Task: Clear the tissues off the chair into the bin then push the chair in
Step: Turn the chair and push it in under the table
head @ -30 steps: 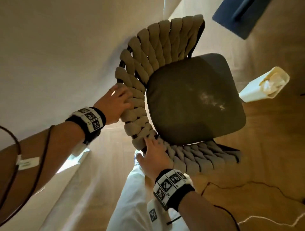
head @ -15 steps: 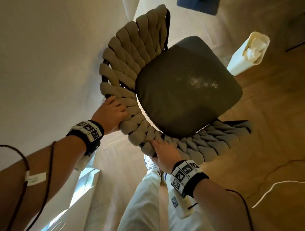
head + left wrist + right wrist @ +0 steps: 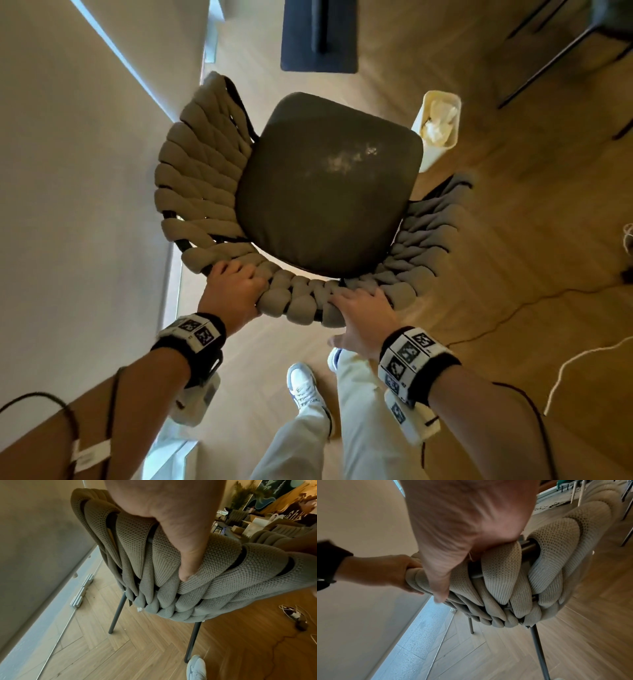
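Note:
A chair (image 3: 325, 192) with a dark seat cushion and a thick beige woven backrest (image 3: 171, 577) stands on the wood floor. No tissue lies on the seat. My left hand (image 3: 233, 287) grips the top of the backrest at its left, thumb pressed into the weave. My right hand (image 3: 363, 308) lies over the backrest (image 3: 513, 581) top at its right, thumb on the outer side and fingers over the rim. A white bin (image 3: 436, 133) with crumpled tissues (image 3: 440, 118) inside stands just beyond the seat's right front corner.
A pale wall (image 3: 68, 171) runs close along the chair's left side. A dark blue mat (image 3: 318, 34) lies ahead on the floor. Dark metal furniture legs (image 3: 548, 51) stand at the far right. Cables (image 3: 513, 315) trail over the floor at the right. My feet are behind the chair.
The chair has swung round so its backrest now faces me squarely, and the bin sits beside the seat's right corner. Both hands stay on the backrest top.

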A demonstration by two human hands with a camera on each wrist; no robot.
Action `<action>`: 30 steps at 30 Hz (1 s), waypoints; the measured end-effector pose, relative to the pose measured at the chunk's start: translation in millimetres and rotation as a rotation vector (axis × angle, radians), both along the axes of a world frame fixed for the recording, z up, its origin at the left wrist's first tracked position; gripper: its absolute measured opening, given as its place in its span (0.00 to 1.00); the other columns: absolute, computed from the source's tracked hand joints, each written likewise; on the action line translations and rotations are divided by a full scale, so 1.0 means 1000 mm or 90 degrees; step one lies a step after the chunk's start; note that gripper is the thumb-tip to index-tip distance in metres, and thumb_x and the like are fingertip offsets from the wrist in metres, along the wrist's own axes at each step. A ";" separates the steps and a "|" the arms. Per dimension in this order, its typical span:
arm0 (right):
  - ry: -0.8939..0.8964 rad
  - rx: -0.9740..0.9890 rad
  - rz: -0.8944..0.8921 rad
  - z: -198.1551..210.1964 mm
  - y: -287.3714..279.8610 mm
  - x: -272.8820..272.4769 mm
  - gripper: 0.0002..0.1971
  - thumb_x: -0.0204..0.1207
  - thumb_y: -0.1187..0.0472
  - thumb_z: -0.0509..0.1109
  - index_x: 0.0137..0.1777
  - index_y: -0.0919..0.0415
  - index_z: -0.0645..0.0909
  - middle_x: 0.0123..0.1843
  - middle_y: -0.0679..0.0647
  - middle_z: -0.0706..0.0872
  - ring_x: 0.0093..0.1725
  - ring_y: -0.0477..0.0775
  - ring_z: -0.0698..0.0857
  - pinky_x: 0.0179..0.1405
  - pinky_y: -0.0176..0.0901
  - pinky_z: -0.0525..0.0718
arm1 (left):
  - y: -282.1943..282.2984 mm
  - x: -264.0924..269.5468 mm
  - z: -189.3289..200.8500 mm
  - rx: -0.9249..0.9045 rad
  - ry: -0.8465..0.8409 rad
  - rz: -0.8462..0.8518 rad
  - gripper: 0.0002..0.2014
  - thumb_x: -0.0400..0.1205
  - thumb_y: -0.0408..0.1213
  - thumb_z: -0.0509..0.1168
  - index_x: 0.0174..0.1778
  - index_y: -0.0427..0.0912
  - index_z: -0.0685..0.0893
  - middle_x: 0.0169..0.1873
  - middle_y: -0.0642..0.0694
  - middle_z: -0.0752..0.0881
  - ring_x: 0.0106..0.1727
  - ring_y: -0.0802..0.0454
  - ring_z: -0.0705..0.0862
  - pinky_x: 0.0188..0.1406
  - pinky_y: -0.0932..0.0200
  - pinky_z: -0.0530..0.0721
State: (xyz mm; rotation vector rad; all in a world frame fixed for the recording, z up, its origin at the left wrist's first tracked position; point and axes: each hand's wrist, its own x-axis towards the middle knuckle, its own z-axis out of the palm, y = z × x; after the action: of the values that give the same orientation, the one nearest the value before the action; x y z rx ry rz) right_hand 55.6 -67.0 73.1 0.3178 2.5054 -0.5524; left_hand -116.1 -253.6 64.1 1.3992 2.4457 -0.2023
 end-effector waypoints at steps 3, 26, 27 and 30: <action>0.037 0.015 -0.004 0.002 0.032 -0.017 0.29 0.71 0.35 0.65 0.69 0.48 0.72 0.68 0.48 0.81 0.68 0.55 0.77 0.69 0.57 0.65 | 0.031 -0.009 0.000 0.004 0.001 0.033 0.20 0.56 0.49 0.80 0.43 0.52 0.89 0.41 0.45 0.89 0.45 0.39 0.85 0.50 0.44 0.80; 0.123 0.086 0.067 -0.016 0.239 -0.149 0.30 0.71 0.37 0.67 0.71 0.48 0.73 0.66 0.46 0.83 0.69 0.54 0.78 0.75 0.55 0.63 | 0.138 -0.173 -0.015 -0.017 -0.049 0.069 0.34 0.75 0.69 0.49 0.72 0.53 0.71 0.72 0.48 0.76 0.75 0.42 0.68 0.81 0.39 0.53; 0.120 0.085 0.067 -0.015 0.246 -0.158 0.30 0.72 0.37 0.66 0.72 0.47 0.72 0.67 0.46 0.83 0.70 0.54 0.77 0.76 0.54 0.61 | 0.145 -0.181 -0.016 -0.015 -0.040 0.063 0.34 0.75 0.69 0.48 0.71 0.53 0.73 0.70 0.48 0.78 0.73 0.42 0.71 0.80 0.39 0.56; 0.115 0.085 0.059 -0.012 0.267 -0.187 0.29 0.72 0.38 0.66 0.72 0.46 0.71 0.68 0.44 0.81 0.71 0.52 0.75 0.78 0.53 0.58 | 0.163 -0.205 -0.017 -0.014 -0.014 0.044 0.31 0.75 0.68 0.51 0.66 0.51 0.77 0.64 0.47 0.83 0.65 0.40 0.78 0.75 0.37 0.66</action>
State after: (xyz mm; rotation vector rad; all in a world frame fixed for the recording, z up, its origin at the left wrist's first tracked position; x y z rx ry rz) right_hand -131.2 200.0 60.9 0.2071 2.7230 -0.3924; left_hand -321.1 -90.1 47.1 1.2977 2.4619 -0.1953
